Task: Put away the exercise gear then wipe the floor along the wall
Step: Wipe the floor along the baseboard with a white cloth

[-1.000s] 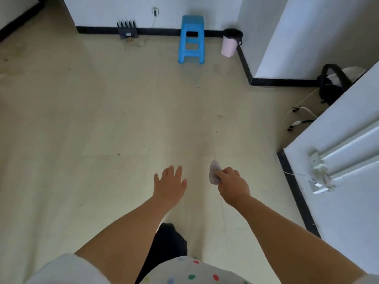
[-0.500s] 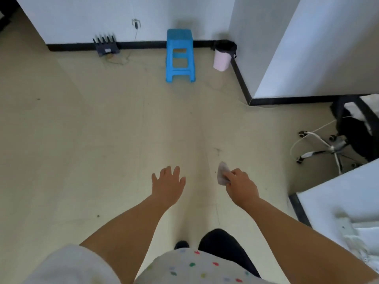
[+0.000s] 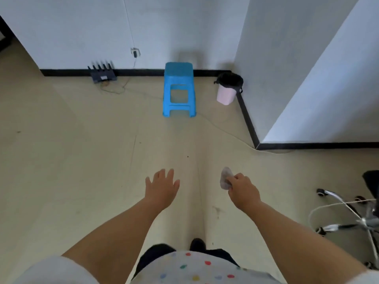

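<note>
Standing against the far wall's black skirting, a dark router (image 3: 102, 73) sits on the floor (image 3: 71, 160), then a blue stool (image 3: 178, 89), then a pink bin (image 3: 227, 91) with a black liner in the corner. Nearer, the left hand (image 3: 162, 186) hangs palm down, fingers spread and relaxed, holding nothing. Beside it the right hand (image 3: 243, 190) pinches a small pale cloth (image 3: 225, 178) above the floor. An office chair base (image 3: 352, 220) shows at far right.
</note>
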Demonstrator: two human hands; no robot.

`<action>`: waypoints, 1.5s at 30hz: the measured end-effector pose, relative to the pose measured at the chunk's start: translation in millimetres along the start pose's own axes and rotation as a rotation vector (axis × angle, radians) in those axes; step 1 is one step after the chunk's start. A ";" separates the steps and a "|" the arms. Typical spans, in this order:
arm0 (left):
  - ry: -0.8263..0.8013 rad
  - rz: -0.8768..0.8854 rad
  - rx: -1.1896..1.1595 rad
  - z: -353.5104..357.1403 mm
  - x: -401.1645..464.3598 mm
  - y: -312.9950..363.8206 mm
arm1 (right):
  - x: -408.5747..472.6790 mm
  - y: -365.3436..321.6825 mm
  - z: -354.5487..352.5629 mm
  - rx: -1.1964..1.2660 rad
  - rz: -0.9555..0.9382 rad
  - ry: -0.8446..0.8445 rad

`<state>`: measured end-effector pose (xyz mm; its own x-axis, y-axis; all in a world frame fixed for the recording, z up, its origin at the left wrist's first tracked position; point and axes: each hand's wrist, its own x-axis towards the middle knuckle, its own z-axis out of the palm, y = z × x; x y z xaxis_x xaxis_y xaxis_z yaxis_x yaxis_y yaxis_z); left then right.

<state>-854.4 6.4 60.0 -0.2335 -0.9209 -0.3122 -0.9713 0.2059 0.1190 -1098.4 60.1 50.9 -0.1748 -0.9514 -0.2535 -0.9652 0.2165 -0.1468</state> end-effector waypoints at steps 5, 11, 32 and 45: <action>-0.092 -0.067 -0.010 -28.0 96.1 -3.9 | 125.7 -22.0 -30.9 0.000 -0.107 -0.049; -0.100 -0.060 0.003 -71.0 264.3 -29.5 | 294.0 -46.9 -48.4 -0.079 -0.207 -0.086; -0.074 -0.064 0.040 -254.2 804.0 -78.5 | 863.3 -85.0 -193.3 0.034 -0.146 0.007; -0.219 -0.186 -0.114 -214.9 1083.3 -88.2 | 1172.2 -113.9 -147.8 0.074 -0.233 -0.148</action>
<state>-1012.0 -1080.4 -86.2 -0.0687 -0.8434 -0.5329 -0.9898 -0.0091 0.1419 -1222.2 -1112.2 -88.1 0.0859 -0.9364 -0.3404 -0.9583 0.0159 -0.2855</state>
